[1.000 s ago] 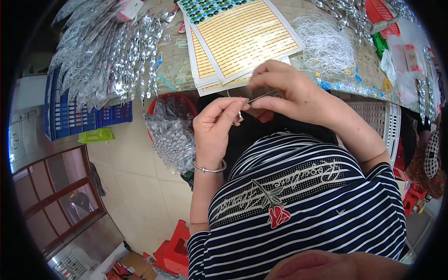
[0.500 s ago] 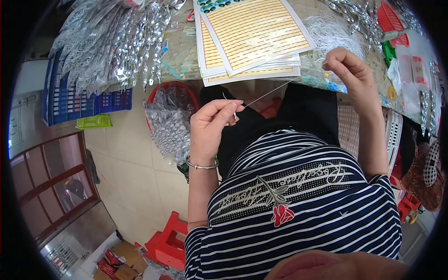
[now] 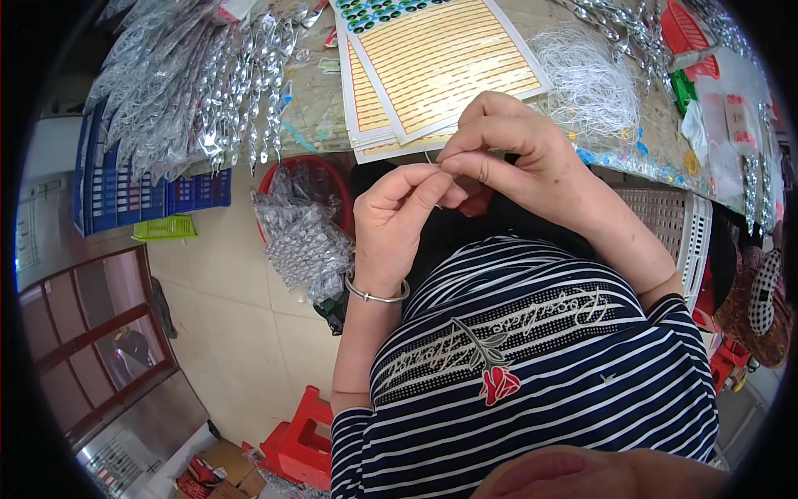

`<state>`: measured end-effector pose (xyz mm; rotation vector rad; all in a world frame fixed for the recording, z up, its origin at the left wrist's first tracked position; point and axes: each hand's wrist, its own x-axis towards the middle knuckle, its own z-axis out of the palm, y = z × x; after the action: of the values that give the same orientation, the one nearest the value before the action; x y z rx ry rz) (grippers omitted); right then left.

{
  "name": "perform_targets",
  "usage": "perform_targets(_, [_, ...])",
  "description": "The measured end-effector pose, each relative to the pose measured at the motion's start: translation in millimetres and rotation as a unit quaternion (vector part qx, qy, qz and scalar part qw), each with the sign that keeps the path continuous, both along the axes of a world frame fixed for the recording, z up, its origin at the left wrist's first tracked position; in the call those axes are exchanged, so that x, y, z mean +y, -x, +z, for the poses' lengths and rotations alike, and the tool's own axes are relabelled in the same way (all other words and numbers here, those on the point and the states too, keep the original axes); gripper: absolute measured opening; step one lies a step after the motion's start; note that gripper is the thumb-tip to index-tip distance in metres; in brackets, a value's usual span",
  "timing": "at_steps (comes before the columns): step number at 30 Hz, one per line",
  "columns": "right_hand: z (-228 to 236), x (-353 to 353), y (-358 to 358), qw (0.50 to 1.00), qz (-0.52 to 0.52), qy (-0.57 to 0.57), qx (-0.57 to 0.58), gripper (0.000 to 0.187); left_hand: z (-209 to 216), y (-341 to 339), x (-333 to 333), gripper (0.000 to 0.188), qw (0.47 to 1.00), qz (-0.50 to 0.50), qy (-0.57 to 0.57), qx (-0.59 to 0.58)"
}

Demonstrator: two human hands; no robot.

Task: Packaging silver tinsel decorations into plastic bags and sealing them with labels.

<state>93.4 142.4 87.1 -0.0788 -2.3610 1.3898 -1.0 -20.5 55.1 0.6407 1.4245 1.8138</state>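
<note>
While both my hands meet over my lap, left hand (image 3: pixel 397 218) and right hand (image 3: pixel 514 151) fingertips pinch shut on a thin white thread (image 3: pixel 429 157), just below the yellow bead sheets (image 3: pixel 449 62)

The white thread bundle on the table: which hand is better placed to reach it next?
Probably the right hand. It lies just below the thread bundle, on the same side of the table. The left hand is lower and farther left, and both hands meet at their fingertips, pinching something too thin to see clearly.
</note>
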Motion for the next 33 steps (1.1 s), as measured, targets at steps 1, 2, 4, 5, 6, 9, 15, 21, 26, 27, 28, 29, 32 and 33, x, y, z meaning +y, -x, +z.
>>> perform_targets(1, [-0.8,0.2,0.0,0.999,0.002,0.032,-0.008,0.005,-1.2,0.6,-1.2,0.013,1.0,-0.013,-0.006,0.006])
perform_targets(2, [0.1,1.1,-0.5,0.999,0.001,0.032,-0.009,0.005,-0.5,1.4,-2.3,0.013,1.0,-0.014,-0.006,0.005])
perform_targets(4, [1.9,5.4,-1.3,0.998,0.005,0.051,-0.024,0.005,1.0,3.0,-4.0,0.014,0.999,-0.02,0.018,0.029])
perform_targets(5, [0.5,7.5,-1.7,0.998,0.004,0.051,-0.025,0.005,0.7,2.8,-4.6,0.014,0.999,-0.02,0.018,0.028])
perform_targets(6, [-1.6,9.6,-2.0,0.998,0.001,0.055,-0.024,0.005,0.5,2.9,-4.8,0.014,0.999,-0.019,0.023,0.025])
perform_targets(9, [-8.4,10.0,-2.2,0.995,-0.011,0.092,-0.028,0.006,0.7,1.8,-5.6,0.015,0.999,-0.018,0.034,0.022])
perform_targets(15, [-6.7,5.6,-2.8,0.992,-0.004,0.118,-0.045,0.008,3.5,-2.1,-2.4,0.017,0.999,-0.013,0.036,0.006])
perform_targets(21, [-1.9,2.3,0.6,0.989,0.008,0.139,-0.059,0.009,2.5,-2.6,-0.7,0.017,0.999,-0.027,0.027,-0.001])
perform_targets(26, [-3.5,2.1,2.8,0.981,-0.009,0.176,-0.083,0.009,3.1,-3.1,-1.3,0.015,0.999,-0.035,0.036,0.002])
perform_targets(27, [-4.8,2.2,3.2,0.974,-0.013,0.209,-0.091,0.008,3.5,-3.2,-1.1,0.015,0.999,-0.039,0.038,0.0])
perform_targets(28, [-6.0,2.4,3.5,0.965,-0.017,0.242,-0.099,0.008,3.5,-3.2,-1.1,0.015,0.998,-0.043,0.04,-0.003])
perform_targets(29, [-6.8,2.7,3.6,0.965,-0.017,0.242,-0.099,0.008,3.2,-3.1,-1.1,0.015,0.998,-0.043,0.04,-0.003])
perform_targets(32, [-11.0,3.1,4.3,0.951,-0.001,0.289,-0.107,0.008,2.7,-2.5,-1.3,0.015,0.998,-0.049,0.041,-0.012])
perform_targets(33, [-14.9,2.8,5.0,0.956,0.015,0.282,-0.08,0.012,3.2,-2.6,-1.3,0.014,0.998,-0.051,0.043,-0.015])
